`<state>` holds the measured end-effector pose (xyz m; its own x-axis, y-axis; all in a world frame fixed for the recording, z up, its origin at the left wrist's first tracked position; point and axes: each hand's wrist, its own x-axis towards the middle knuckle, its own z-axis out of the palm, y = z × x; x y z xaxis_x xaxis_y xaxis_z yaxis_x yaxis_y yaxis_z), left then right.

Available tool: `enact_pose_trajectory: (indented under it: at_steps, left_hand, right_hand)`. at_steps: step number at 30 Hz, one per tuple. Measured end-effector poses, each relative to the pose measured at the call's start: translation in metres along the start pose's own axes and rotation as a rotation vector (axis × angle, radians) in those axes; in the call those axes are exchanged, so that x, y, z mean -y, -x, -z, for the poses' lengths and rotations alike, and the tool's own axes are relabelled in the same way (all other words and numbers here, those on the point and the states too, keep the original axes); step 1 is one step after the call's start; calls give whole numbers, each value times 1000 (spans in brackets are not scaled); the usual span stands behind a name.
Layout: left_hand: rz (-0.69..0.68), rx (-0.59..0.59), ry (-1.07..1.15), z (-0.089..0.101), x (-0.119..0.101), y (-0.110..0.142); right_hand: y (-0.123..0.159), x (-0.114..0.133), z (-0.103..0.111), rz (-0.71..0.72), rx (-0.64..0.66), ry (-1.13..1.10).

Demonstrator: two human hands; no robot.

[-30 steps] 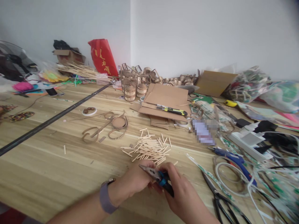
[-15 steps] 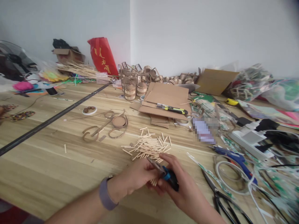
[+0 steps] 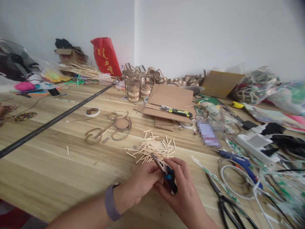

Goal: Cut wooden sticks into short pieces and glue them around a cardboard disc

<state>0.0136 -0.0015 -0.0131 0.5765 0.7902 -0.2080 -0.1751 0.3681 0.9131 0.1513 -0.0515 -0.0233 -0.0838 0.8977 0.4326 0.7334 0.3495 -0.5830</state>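
Soft diffuse light, hazy wall (image 3: 214, 38), smeared edges, dark top-right corner, pixelated patch (image 3: 217, 128)

Sticks (image 3: 153, 148) lie on the tabletop (image 3: 59, 178). Behind them, two knives (image 3: 181, 113) rest on cardboard (image 3: 171, 93). Scissors (image 3: 221, 197) lie right of the sticks, nearer the front edge. Baskets (image 3: 133, 94) stand toward the back edge.

From the near side, the left forearm (image 3: 82, 206) slants right to a curled left grip (image 3: 141, 179); the right forearm (image 3: 202, 214) angles left, its right grip (image 3: 182, 187) closed, fingers (image 3: 178, 169) bent, the two close together.
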Motion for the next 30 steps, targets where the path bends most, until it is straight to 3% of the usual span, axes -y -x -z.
enact_pose_trajectory:
  at_steps: [6, 12, 15, 18, 30]
  left_hand:
    - [69, -19, -74, 5, -16, 4]
    - [2, -2, -209, 22, -36, 5]
    - [7, -12, -241, 27, -39, 4]
    - [4, -11, -266, 30, -41, 4]
    - [43, 103, -306, 25, -35, 6]
  right_hand:
    - [-4, 3, 13, -68, 74, -99]
    - [-15, -6, 54, -399, 382, -280]
    - [-17, -14, 64, -460, 490, -303]
    - [-16, -17, 64, -468, 571, -351]
    - [-20, -5, 61, -510, 639, -472]
